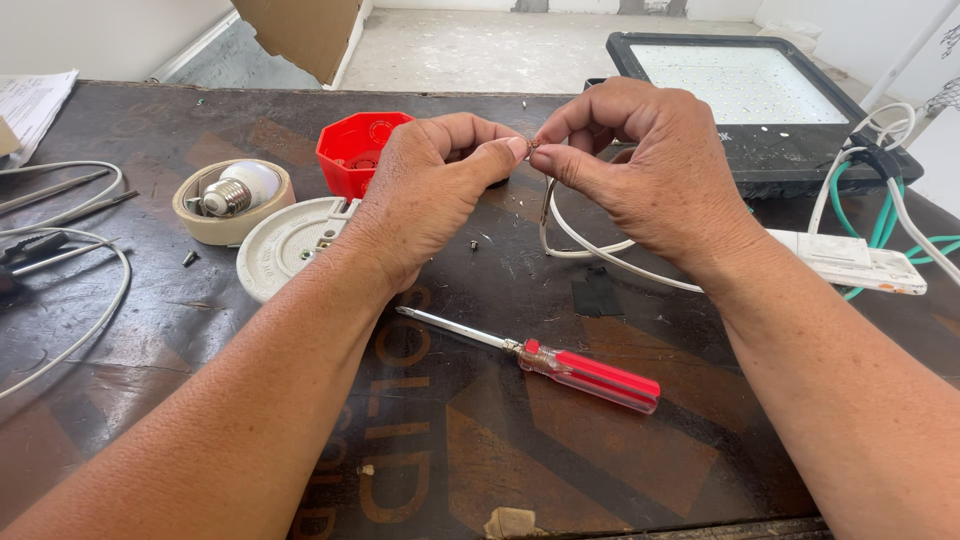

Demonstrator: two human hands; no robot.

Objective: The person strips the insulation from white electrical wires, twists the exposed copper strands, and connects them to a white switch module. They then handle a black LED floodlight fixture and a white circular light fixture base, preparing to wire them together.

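While both hands meet at centre frame, the left hand [440, 185] and right hand [640, 165] pinch the white wire's [590, 250] bared tip, fittings unwired, the red screwdriver [570, 365] idle on the desk [500, 450].

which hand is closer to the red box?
Left. The left hand sits right beside the red box, partly overlapping it; the right hand is farther off, on the far side of the left one.

White cable [590, 250] looped on dark tabletop, bare copper end [533, 143] raised, pinched between fingers of both hands.
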